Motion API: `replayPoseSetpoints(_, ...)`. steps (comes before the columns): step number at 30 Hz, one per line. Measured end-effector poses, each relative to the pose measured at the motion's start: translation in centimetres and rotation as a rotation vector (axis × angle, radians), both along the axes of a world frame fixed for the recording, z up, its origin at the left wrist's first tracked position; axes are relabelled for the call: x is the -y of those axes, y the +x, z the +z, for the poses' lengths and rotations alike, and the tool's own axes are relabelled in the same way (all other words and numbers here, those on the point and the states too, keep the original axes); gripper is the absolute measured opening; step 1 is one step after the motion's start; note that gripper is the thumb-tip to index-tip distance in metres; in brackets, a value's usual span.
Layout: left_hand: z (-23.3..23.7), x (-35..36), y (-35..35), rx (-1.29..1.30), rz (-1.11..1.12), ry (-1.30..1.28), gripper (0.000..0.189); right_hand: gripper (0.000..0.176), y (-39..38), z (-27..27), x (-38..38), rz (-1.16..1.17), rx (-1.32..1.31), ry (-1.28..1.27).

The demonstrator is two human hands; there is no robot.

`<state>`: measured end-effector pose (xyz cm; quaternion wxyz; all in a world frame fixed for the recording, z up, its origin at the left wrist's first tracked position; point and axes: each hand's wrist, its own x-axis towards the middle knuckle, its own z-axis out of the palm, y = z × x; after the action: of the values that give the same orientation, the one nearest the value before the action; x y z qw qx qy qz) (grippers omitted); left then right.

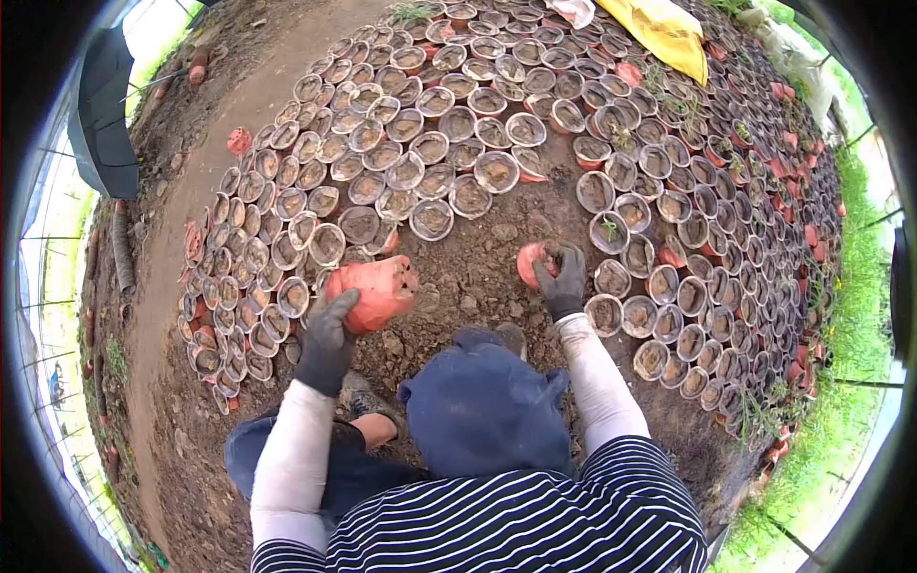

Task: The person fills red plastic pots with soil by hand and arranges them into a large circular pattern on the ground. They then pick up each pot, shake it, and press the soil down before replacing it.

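Note:
In my gloved left hand [327,346] is a red plastic plant pot [380,292], lying on its side with its holed base facing right. The fingers close around its lower left side. My gloved right hand [565,283] grips a second, smaller-looking red plant pot [529,265], partly covered by the fingers. Both pots are just over loose brown soil [463,272], between two groups of soil-filled pots. The nearest standing pot [432,220] is ahead of the left one. Whether the held pots contain soil is hidden.
Rows of soil-filled pots [497,172] stand packed ahead, left and right. A yellow sack [659,33] lies on the far pots. A dirt path [162,258] runs along the left. Dark blue cloth [487,406] blocks the lower middle. Green grass [841,353] borders the right.

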<state>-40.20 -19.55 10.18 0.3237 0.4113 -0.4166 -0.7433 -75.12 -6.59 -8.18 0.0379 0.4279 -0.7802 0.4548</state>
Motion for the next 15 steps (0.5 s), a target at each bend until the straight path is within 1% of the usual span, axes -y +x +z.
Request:
replayPoseSetpoints(3, -4.0, -0.9, -3.6, -0.274, 0.130, 0.238, 0.047, 0.028, -2.8, -5.3, -1.2, 0.224, 0.162, 0.615)
replayPoseSetpoints(4, -4.6, -1.4, -5.1, -0.317, 0.158, 0.303, 0.048, 0.027, -2.7, -3.8, -0.9, 0.168, -0.043, 0.436)
replayPoseSetpoints(6, -5.7, -3.2, -6.8, -0.392, 0.237, 0.448, 0.049, 0.027, -2.2, 0.0, 0.3, 0.077, 0.019, 0.090)
replayPoseSetpoints(7, -5.9, -3.7, -6.8, -0.370, 0.210, 0.487, 0.049, 0.026, -2.3, 1.1, 0.2, 0.040, 0.049, -0.062)
replayPoseSetpoints(8, -6.1, -4.2, -7.0, -0.351, 0.181, 0.527, 0.049, 0.023, -3.4, -1.2, -0.6, 0.181, 0.045, 0.110)
replayPoseSetpoints(9, -6.0, -3.8, -7.6, -0.342, 0.135, 0.544, 0.048, 0.021, -4.3, -3.7, -1.4, 0.287, 0.001, 0.565)
replayPoseSetpoints(11, -7.0, -1.5, -8.5, -0.320, 0.046, 0.359, 0.049, 0.014, -5.2, -2.7, 0.0, 0.151, 0.083, 0.287)
replayPoseSetpoints(12, -8.1, -1.6, -8.1, -0.295, 0.024, 0.292, 0.049, 0.015, -4.5, -1.6, 0.9, 0.067, 0.242, 0.011)
replayPoseSetpoints(13, -8.3, -2.8, -7.2, -0.256, 0.001, 0.242, 0.050, 0.018, -3.1, 3.8, 1.3, 0.116, -0.005, -0.130)
replayPoseSetpoints(14, -8.3, -3.0, -7.1, -0.130, -0.043, 0.127, 0.047, 0.018, -3.9, -0.8, 0.0, 0.213, -0.054, 0.155)
replayPoseSetpoints(15, -8.2, -2.7, -7.7, -0.239, 0.040, 0.278, 0.047, 0.018, -5.5, -4.7, 0.1, 0.300, -0.119, 0.417)
